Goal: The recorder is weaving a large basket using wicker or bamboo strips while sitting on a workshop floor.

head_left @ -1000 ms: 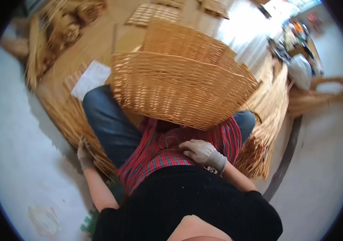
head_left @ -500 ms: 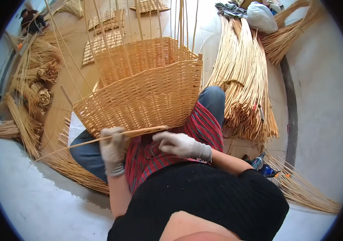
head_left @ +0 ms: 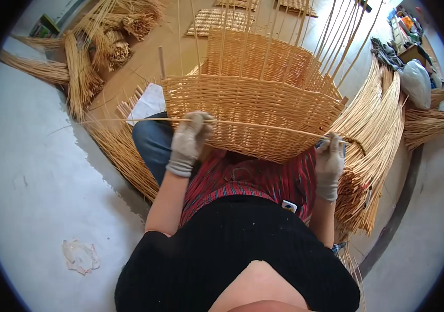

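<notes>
A half-woven wicker basket (head_left: 248,109) rests against my lap, its long stakes standing up past the rim. Across its near wall runs one long, thin wicker rod (head_left: 263,126). My left hand (head_left: 188,138), in a pale work glove, is closed round the rod in front of the basket's left part. At the basket's right corner my gloved right hand (head_left: 330,156) pinches the rod close to its right end. The rod's thin tail trails out to the left beyond my knee. A striped red apron (head_left: 242,174) covers my lap under the basket.
Bundles of wicker rods (head_left: 372,140) lie on the right, and more bundles (head_left: 84,73) at the far left. Woven panels (head_left: 219,22) lie on the floor beyond the basket. A white plastic bag (head_left: 416,83) sits at the back right. A crumpled wrapper (head_left: 80,256) is on the floor, near left.
My right hand has moved out to the right and now grips the rod near its end. The rod has shifted right and stretches across the basket. The whole view has swung leftward.
</notes>
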A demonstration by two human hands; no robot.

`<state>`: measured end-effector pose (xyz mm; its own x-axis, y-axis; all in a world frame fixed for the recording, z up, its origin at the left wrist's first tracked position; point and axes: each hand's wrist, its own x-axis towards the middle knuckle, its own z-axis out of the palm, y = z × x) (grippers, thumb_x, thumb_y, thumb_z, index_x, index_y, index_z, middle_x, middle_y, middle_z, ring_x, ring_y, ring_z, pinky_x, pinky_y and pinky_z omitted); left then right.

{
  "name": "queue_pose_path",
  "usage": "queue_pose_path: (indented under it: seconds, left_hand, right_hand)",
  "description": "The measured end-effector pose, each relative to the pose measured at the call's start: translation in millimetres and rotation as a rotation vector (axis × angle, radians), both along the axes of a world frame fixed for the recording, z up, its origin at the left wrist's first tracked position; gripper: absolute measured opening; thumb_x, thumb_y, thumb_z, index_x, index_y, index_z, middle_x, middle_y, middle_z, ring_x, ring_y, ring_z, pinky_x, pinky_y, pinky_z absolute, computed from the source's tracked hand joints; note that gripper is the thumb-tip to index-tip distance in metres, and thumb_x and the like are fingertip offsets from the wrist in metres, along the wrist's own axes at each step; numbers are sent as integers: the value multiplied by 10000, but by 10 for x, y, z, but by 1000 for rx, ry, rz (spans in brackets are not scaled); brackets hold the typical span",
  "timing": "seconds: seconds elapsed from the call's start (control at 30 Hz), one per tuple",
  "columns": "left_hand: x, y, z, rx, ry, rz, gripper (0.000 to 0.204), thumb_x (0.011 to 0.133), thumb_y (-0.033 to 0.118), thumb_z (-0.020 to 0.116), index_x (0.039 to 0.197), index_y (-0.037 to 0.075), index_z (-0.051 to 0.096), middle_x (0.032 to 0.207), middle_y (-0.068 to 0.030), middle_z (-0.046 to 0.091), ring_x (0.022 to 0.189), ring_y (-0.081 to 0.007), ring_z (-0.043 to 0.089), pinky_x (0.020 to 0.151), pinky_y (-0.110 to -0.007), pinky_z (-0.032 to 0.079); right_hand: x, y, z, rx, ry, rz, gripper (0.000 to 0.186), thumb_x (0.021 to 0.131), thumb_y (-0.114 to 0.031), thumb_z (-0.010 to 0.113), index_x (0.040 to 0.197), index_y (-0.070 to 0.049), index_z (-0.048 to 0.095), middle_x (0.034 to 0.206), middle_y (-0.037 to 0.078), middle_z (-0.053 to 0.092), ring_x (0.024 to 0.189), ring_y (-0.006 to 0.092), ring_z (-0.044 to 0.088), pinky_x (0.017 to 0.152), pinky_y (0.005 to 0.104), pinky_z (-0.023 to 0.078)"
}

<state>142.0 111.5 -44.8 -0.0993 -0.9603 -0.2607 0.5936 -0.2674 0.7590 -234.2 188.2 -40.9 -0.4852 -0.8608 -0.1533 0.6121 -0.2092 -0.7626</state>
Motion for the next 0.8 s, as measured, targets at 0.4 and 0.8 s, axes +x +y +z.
queue_pose_path:
  seconds: [0.4, 0.8]
  left_hand:
    - [227, -400, -151, -70, -115, 174, 223, 1001, 237, 618, 1108, 42, 625, 979, -83, 699, 732, -127, 669, 619, -236, 561]
    - [864, -476, 236, -378, -681, 133, 350, 1011, 193, 547, 1304, 0, 556, 999, -108, 637, 908, -185, 606, 870, -322, 517]
  right_hand:
    - [-240, -350, -177, 161, 15, -23, 108, 1015, -186, 605, 1002, -83, 636, 832, -9, 590, 721, 93, 529, 619, 234, 433]
    - [427, -10, 195, 56, 664, 538, 348, 914, -135, 694, 1251, -61, 643, 1086, 58, 710, 1008, 140, 650, 905, 307, 527]
